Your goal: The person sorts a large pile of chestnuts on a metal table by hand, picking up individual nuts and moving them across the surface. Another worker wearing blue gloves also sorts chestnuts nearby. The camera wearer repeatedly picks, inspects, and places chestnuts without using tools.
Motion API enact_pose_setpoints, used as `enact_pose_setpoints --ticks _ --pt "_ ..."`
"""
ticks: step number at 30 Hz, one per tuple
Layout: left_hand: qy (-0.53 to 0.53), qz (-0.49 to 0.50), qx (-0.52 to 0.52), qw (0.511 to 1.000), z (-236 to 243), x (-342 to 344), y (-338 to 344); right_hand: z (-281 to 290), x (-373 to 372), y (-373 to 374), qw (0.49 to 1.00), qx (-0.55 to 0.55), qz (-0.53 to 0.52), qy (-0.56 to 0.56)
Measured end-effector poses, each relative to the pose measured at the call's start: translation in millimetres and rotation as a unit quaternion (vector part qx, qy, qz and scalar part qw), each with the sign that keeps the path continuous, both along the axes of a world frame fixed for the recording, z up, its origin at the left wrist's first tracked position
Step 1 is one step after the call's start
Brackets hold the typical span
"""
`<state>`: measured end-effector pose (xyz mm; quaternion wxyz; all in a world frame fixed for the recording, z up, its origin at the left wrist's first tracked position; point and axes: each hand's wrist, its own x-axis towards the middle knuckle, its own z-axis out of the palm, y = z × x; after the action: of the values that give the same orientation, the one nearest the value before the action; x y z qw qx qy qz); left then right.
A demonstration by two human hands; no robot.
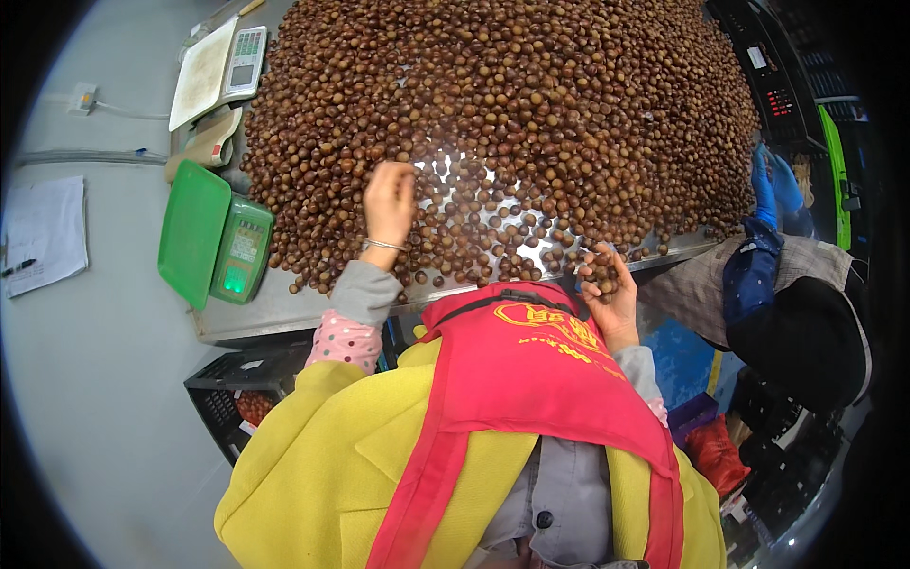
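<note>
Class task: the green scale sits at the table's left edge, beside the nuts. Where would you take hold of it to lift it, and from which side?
Grip the green scale by the long edges of its flat tray, probably coming from the left, off the table. That side is open; the nuts crowd its right, and the display end is best left untouched.

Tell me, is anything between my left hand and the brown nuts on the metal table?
Nothing visible. The left hand already rests on the brown nuts spread over the metal table. The right hand holds a few nuts at the near edge.

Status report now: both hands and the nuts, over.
Left hand down on brown nuts, metal table. Right hand cupping several nuts at table edge. Co-worker's blue gloves far right, apart.
</note>
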<state>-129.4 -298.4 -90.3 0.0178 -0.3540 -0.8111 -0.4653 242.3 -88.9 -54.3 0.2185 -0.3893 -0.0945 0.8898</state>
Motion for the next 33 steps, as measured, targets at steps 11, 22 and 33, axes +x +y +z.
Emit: enact_pose_setpoints --ticks 11,22,33 --pt "0.036 -0.074 -0.132 0.988 -28.0 37.3 46.2 9.2 -0.6 -3.0 0.999 0.016 0.01 0.034" --pt "-0.22 -0.036 0.039 0.974 -17.4 41.7 41.3 9.5 -26.6 18.7 0.988 0.046 0.144 0.017" --pt "-0.22 -0.011 0.102 0.97 17.6 64.0 57.7 11.2 -33.7 52.3 0.975 0.035 0.215 0.038"
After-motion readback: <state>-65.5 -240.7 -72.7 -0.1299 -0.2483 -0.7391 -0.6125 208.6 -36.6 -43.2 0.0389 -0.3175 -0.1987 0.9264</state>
